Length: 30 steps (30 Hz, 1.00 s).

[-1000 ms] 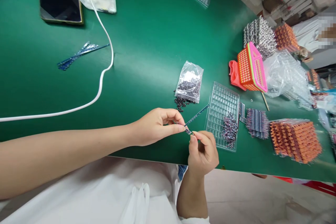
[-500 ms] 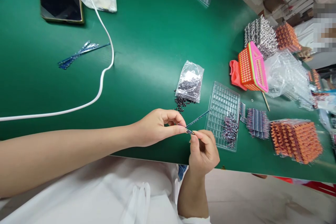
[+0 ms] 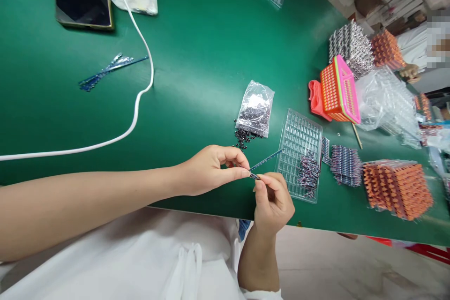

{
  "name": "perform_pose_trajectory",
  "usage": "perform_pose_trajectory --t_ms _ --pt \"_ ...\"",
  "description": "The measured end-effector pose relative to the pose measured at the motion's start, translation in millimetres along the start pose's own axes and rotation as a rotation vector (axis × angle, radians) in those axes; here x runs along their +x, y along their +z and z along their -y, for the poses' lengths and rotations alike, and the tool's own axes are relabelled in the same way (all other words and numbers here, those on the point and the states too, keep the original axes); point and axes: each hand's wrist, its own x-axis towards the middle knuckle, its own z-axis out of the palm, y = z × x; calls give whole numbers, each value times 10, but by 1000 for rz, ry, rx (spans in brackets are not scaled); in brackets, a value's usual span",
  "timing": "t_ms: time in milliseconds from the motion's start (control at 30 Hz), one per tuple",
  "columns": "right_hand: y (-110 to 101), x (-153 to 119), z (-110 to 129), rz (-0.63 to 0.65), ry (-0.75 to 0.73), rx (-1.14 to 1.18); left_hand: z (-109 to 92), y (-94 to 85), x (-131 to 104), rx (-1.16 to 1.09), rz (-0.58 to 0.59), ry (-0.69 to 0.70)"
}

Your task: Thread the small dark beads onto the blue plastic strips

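My left hand (image 3: 206, 171) pinches a thin blue strip with a notched edge (image 3: 266, 160) between thumb and fingers; the strip slants up and right. A small dark shiny piece (image 3: 254, 176) bridges the fingertips of both hands, and my right hand (image 3: 273, 202) pinches its right end. Whether the piece joins the strip, I cannot tell. Just beyond the hands, small black beads (image 3: 244, 138) lie loose by a clear zip bag of dark beads (image 3: 255, 110). Right of them is a clear compartment tray (image 3: 293, 131) with a heap of small wired parts (image 3: 309, 176) in it.
Stacks of blue parts (image 3: 346, 165) and orange parts (image 3: 397, 190) stand to the right, with a pink-orange basket (image 3: 339, 89) and plastic bags (image 3: 386, 98) behind. On the left lie a white cable (image 3: 137, 98), blue strips (image 3: 105, 72) and a phone (image 3: 82, 0). A co-worker's hand (image 3: 409, 72) shows far right.
Both hands keep the same pinch on the strip and the small piece, with hardly any motion. The whole view has shifted very slightly.
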Motion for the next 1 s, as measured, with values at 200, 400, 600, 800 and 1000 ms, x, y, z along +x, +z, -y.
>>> perform_pose_trajectory --t_ms 200,400,600,800,1000 --pt "-8 -5 11 29 9 47 -10 5 -8 37 -16 18" --pt "5 -2 12 25 -9 53 7 16 -6 34 -35 31" --pt "-3 -3 13 37 15 13 22 6 -8 15 -27 -7" --pt "-37 1 10 104 99 89 50 0 12 15 -16 -51" --pt "-62 33 -30 232 251 262 -17 -4 -2 59 -27 -59"
